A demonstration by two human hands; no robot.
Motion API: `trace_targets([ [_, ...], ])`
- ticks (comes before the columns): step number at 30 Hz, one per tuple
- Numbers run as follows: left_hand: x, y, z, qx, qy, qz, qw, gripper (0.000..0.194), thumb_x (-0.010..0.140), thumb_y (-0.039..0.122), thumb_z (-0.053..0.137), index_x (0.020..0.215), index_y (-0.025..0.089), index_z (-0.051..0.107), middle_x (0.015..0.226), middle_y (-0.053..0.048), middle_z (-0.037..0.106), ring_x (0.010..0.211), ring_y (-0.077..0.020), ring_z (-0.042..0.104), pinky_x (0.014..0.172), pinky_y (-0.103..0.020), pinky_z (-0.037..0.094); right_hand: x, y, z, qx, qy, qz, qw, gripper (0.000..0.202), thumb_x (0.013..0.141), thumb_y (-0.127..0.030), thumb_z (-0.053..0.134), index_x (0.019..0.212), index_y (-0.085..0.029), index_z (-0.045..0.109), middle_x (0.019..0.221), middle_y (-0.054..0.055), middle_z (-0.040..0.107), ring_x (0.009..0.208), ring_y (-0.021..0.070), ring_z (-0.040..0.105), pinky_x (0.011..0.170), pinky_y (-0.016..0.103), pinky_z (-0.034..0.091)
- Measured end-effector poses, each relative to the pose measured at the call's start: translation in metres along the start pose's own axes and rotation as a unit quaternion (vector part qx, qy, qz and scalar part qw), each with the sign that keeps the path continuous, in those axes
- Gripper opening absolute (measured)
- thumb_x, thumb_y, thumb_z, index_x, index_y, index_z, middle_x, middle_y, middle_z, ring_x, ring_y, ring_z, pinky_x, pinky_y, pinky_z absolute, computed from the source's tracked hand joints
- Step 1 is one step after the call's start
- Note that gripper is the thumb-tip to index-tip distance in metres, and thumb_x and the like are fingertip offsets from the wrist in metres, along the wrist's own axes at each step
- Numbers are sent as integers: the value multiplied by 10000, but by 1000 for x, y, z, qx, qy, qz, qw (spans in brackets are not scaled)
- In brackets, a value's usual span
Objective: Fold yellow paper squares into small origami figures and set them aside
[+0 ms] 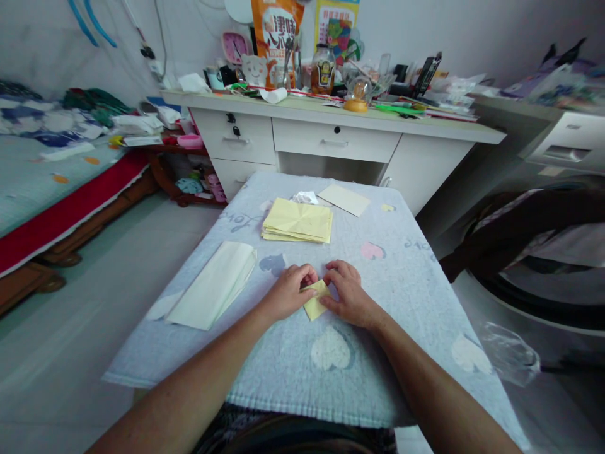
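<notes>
Between my hands, low over the cloth-covered table [293,372], is a small folded piece of yellow paper [314,307]. My left hand [289,291] pinches its left upper edge between thumb and curled fingers. On the other side, my right hand [348,292] grips the paper's right edge, the thumb lying on its face. A stack of creased yellow paper sheets [297,219] lies just beyond the hands. To the left rests a folded bundle of pale sheets [212,287]. Parts of the small paper are hidden behind my fingers.
A flat cream card [344,199] and a crumpled white tissue [305,197] lie at the table's far end. Behind stands a white desk [302,116] crowded with a jar [323,69], bags and small items. A bed [61,183] is at left, a washing machine [567,145] at right.
</notes>
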State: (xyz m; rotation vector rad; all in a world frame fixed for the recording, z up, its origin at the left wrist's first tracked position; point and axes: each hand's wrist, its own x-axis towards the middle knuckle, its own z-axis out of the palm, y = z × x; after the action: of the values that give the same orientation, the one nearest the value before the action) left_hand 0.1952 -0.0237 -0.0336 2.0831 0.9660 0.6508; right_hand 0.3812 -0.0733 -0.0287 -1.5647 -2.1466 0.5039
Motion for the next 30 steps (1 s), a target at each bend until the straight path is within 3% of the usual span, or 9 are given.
trace_targets([
  [3, 0, -1, 1, -134, -1, -22, 991, 206, 765, 165, 575, 969, 188, 553, 779, 32, 517, 687, -107, 482, 647, -224, 394, 2, 1, -1, 77, 25, -4, 997, 176, 792, -280, 662, 934, -185, 622, 1174, 97, 503, 1145, 249, 427, 994, 416, 309],
  [6, 0, -1, 2, -203, -10, -47, 978, 236, 785, 214, 573, 1016, 166, 568, 732, 47, 472, 598, -81, 414, 549, -194, 342, 5, 0, -1, 141, 41, -4, 989, 75, 824, -259, 638, 841, -187, 647, 1062, 69, 543, 1063, 220, 475, 958, 384, 333],
  [11, -1, 4, -1, -227, -48, -61, 971, 150, 811, 283, 566, 852, 140, 585, 687, 47, 483, 587, -76, 408, 530, -187, 319, 6, -1, -1, 183, 46, -9, 982, 128, 852, -286, 610, 784, -182, 639, 951, 50, 556, 977, 200, 493, 911, 363, 345],
  [15, -1, 5, -4, -201, -32, -71, 976, 223, 797, 333, 592, 696, 144, 531, 599, 68, 391, 538, -66, 337, 495, -187, 263, 7, 0, -1, 205, 59, -21, 977, 236, 887, -377, 559, 753, -188, 607, 847, 31, 559, 876, 177, 506, 846, 335, 357],
  [20, 0, -2, -3, -227, -64, -72, 969, 146, 737, 251, 653, 766, 144, 559, 643, 60, 461, 581, -74, 417, 532, -184, 307, 6, 0, 1, 253, 53, 10, 966, 331, 908, -441, 501, 705, -190, 578, 711, 2, 515, 755, 155, 489, 737, 293, 363],
  [23, -1, -5, -2, -294, -91, -76, 948, 192, 713, 220, 680, 856, 148, 575, 767, 20, 578, 705, -111, 539, 634, -205, 402, 5, 0, 1, 346, 40, 54, 936, 370, 915, -491, 461, 728, -190, 568, 677, -12, 477, 667, 135, 450, 634, 263, 348],
  [25, -1, -6, -2, -342, -80, -87, 932, 251, 703, 243, 704, 898, 149, 576, 835, -5, 623, 766, -134, 582, 683, -225, 433, 5, -1, 2, 422, 54, 69, 903, 340, 919, -500, 448, 815, -199, 567, 694, -19, 477, 644, 125, 439, 605, 250, 340],
  [27, 0, -6, -4, -385, -53, -98, 916, 339, 688, 270, 730, 964, 148, 574, 858, -17, 645, 766, -140, 599, 676, -230, 441, 5, -1, 4, 475, 78, 61, 874, 274, 887, -487, 523, 931, -218, 550, 760, -18, 512, 682, 126, 468, 629, 245, 360],
  [30, 0, -3, -5, -400, -31, -112, 909, 419, 693, 297, 736, 1044, 135, 574, 832, -30, 660, 700, -135, 598, 589, -216, 425, 7, -2, 9, 497, 75, 42, 864, 321, 777, -419, 697, 966, -227, 523, 822, -10, 559, 751, 140, 520, 697, 261, 399],
])
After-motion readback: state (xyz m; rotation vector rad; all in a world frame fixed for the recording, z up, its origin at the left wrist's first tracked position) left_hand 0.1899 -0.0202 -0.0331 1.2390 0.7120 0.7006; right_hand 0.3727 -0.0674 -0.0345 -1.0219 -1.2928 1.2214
